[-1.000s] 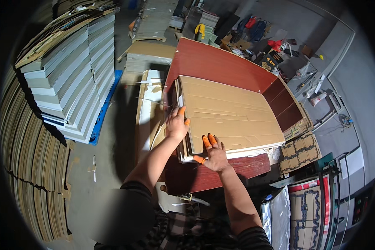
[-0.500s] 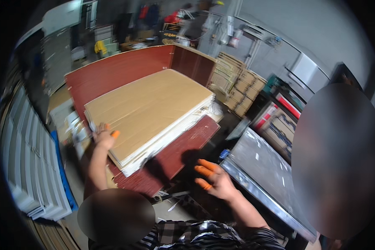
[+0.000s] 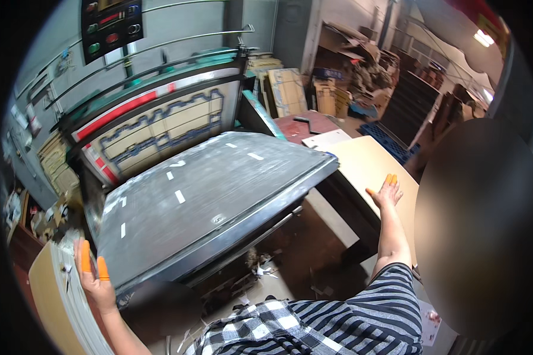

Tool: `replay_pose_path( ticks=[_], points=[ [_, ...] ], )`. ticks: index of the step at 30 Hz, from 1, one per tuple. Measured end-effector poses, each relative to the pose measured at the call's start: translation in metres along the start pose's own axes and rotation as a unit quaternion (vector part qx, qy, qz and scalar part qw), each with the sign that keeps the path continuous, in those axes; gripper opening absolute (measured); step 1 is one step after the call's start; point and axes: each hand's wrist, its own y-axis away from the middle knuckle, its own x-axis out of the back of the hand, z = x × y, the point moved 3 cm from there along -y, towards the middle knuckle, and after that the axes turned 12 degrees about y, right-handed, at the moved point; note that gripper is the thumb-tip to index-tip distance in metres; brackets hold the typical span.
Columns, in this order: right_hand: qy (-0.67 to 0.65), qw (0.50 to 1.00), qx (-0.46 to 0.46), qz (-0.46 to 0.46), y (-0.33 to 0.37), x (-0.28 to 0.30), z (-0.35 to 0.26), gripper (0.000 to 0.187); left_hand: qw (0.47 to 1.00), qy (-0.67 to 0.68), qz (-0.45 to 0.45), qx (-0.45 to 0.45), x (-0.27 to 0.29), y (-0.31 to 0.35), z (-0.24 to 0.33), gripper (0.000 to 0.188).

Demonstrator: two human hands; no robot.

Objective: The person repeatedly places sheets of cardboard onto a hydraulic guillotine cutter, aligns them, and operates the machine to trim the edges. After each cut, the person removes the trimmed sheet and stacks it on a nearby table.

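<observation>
My right hand [image 3: 388, 192] lies with spread fingers on a tan cardboard sheet [image 3: 367, 160] at the right. Orange finger covers sit on some of its fingers. My left hand [image 3: 96, 278] is raised at the left, fingers stretched out and also partly covered in orange, with nothing seen in it. It is between a stack of tan-topped sheets with pale edges [image 3: 71, 296] and the corner of a flat grey metal press plate [image 3: 207, 195]. Whether it touches the stack, I cannot tell. Short white strips are stuck on the plate.
Behind the plate stands a cream die board [image 3: 166, 127] with dark wavy strips, in a frame with a red bar. A control panel [image 3: 111, 26] hangs at upper left. Boards [image 3: 286, 92] lean at the back, near a blue pallet [image 3: 388, 142]. Paper scraps [image 3: 266, 266] litter the floor.
My view has turned right, from the sheet stack to the press. My right hand has come down on the cardboard at the right. My left hand has left the stack's top edge and is raised.
</observation>
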Motion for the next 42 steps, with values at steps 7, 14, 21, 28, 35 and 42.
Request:
replay_pose_path(
  ticks=[7,14,21,28,35,42],
  points=[
    [0.095,0.976,0.013,-0.194,0.007,-0.138,0.089,0.096,0.980,0.022,-0.193,-0.048,-0.181,-0.035,0.070,0.039],
    [0.078,0.976,0.107,-0.175,-0.041,-0.134,0.081,0.106,0.972,0.067,-0.225,-0.011,-0.226,-0.029,0.080,0.033],
    [0.117,0.985,0.124,0.020,-0.045,-0.168,0.077,0.082,0.972,0.067,-0.225,0.031,-0.248,-0.014,0.070,0.033],
    [-0.219,0.973,0.047,-0.046,-0.098,-0.111,0.114,0.014,0.962,0.086,-0.221,0.135,-0.219,0.008,0.046,0.032],
    [0.003,0.920,0.253,0.300,-0.056,0.142,0.002,0.015,0.980,0.086,-0.138,0.113,-0.180,0.009,0.041,0.031],
    [-0.065,0.787,0.496,0.360,0.071,0.143,-0.138,0.038,0.991,0.031,-0.015,-0.128,-0.142,-0.016,0.087,0.027]
  ],
)
